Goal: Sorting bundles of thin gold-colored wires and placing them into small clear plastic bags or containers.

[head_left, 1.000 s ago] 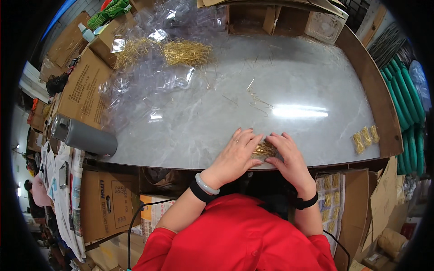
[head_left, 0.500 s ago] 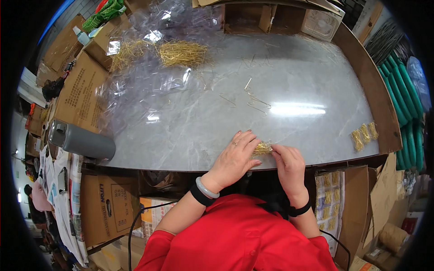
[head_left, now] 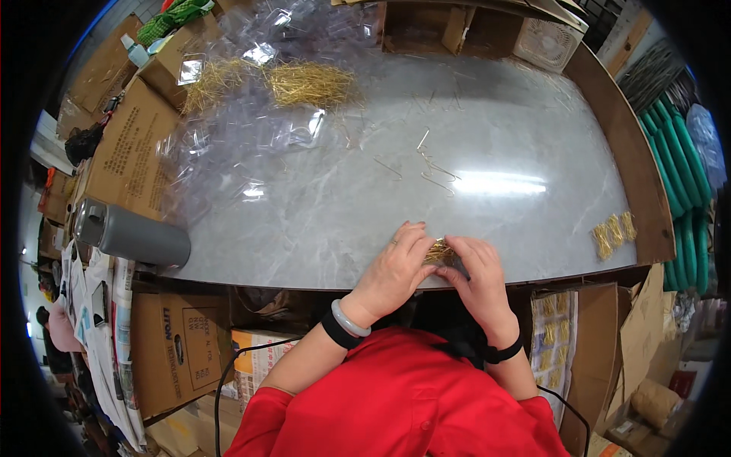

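Near the table's front edge, a small bundle of gold wire hooks lies between my two hands. My left hand grips it from the left, fingers curled over its far side and thumb at the near side. From the right, my right hand closes on the other end with thumb and fingers. Most of the bundle is covered by my fingers. A few loose gold hooks lie farther up the grey marbled tabletop.
A pile of gold hooks rests beside heaped clear plastic pieces at the far left. Several tied gold bundles sit at the right edge. A grey bottle lies at the left; a white fan stands at the back right.
My right hand has shifted slightly left and farther over the bundle, its thumb now reaching to the near side. My left hand has stayed nearly still.
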Motion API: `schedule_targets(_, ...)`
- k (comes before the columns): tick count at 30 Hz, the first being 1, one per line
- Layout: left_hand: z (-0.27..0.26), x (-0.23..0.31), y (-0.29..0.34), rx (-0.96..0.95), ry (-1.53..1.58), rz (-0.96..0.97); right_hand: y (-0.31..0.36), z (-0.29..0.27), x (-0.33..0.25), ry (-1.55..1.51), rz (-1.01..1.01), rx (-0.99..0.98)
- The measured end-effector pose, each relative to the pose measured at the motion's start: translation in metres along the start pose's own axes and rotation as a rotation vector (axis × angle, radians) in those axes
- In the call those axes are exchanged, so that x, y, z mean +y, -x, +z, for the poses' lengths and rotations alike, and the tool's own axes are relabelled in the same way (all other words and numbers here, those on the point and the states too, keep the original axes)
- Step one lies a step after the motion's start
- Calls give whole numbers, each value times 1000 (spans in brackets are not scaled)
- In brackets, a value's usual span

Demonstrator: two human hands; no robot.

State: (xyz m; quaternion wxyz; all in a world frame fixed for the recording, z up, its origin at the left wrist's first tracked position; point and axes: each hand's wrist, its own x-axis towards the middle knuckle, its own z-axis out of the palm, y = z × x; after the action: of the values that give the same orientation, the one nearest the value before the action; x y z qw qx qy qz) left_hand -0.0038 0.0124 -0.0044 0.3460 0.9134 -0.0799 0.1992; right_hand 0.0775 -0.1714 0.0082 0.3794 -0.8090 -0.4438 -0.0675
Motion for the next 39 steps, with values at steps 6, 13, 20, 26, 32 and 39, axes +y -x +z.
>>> schedule_targets(6, -1, 6, -2, 8, -34, 3, 2, 11, -9, -123, 157, 69)
schedule_targets(13, 4, -1, 1, 53, -32, -4, 0, 28, -31, -235, 113, -11)
schedule_targets(20, 5, -1, 3, 38, 38, -46, -5, 23, -21, -257, 134, -73)
schedule_targets(26, 1, -2, 6, 30, 103, -54, -16, 11, -18, -140, -26, -125)
schedule_targets(32, -2, -4, 4, 20, 163, -47, -11, 19, -12, 44, -61, -52)
schedule_targets(39, -21, 0, 10, 41, 133, -43, -13, 20, -12, 68, -117, -5)
